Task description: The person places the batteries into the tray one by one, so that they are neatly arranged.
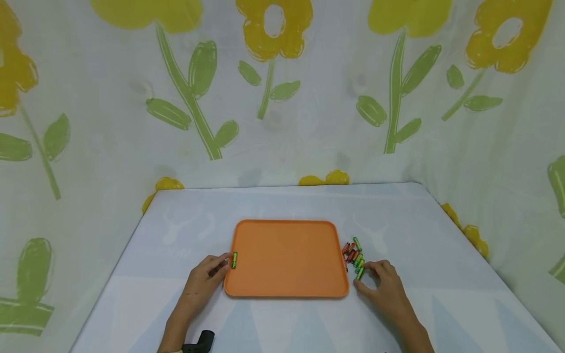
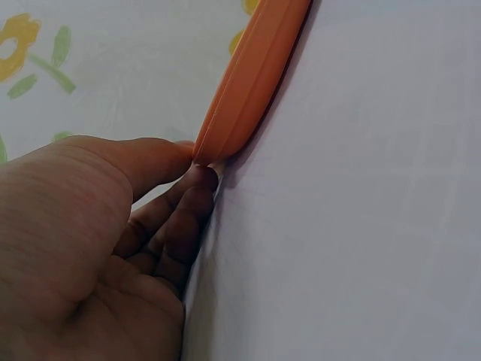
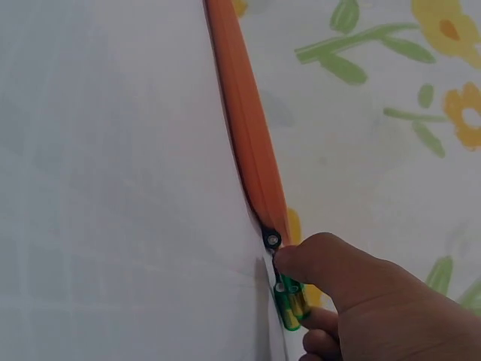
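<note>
An orange tray (image 1: 287, 289) lies on the table, with one green battery (image 1: 234, 260) inside it along the left side. My left hand (image 1: 205, 279) pinches the tray's left rim, the thumb (image 2: 161, 159) on the edge and the other fingers curled below it. Beside the tray's right edge is a loose pile of small red batteries (image 1: 351, 255) and green ones. My right hand (image 1: 386, 287) holds a green battery (image 1: 360, 273) between thumb and forefinger at the near end of this pile. The right wrist view shows green batteries (image 3: 288, 304) next to the thumb, partly covered by it.
The white table (image 1: 273, 326) has a pale blue pattern. A flower-printed cloth (image 1: 326, 113) hangs behind it and at both sides. A black band with a dark device (image 1: 200, 342) is on my left wrist.
</note>
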Demonstrator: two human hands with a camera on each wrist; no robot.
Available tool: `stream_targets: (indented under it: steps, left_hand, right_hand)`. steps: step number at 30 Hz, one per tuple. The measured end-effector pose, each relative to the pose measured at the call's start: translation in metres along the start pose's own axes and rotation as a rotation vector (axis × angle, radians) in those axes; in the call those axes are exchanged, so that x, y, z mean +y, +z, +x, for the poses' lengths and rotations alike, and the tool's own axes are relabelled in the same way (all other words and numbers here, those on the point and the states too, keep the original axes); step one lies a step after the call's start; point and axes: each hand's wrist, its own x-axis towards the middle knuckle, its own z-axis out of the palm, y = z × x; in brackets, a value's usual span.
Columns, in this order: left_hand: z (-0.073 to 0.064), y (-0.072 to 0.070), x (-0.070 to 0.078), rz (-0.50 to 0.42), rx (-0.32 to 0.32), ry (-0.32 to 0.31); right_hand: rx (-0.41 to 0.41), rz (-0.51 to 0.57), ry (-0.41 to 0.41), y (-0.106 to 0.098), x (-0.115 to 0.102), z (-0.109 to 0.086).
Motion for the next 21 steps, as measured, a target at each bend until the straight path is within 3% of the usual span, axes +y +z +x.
stream_targets:
  steps: [8,21]
  left_hand:
    - [0.000,-0.001,0.000,-0.003,-0.002,-0.002]
    - [-0.001,0.001,0.000,-0.015,0.010,0.001]
  right_hand:
    - [0.068,0.041,-0.125,0.006,0.000,0.002]
    - [0.003,0.099,-0.246,0.012,-0.013,0.011]
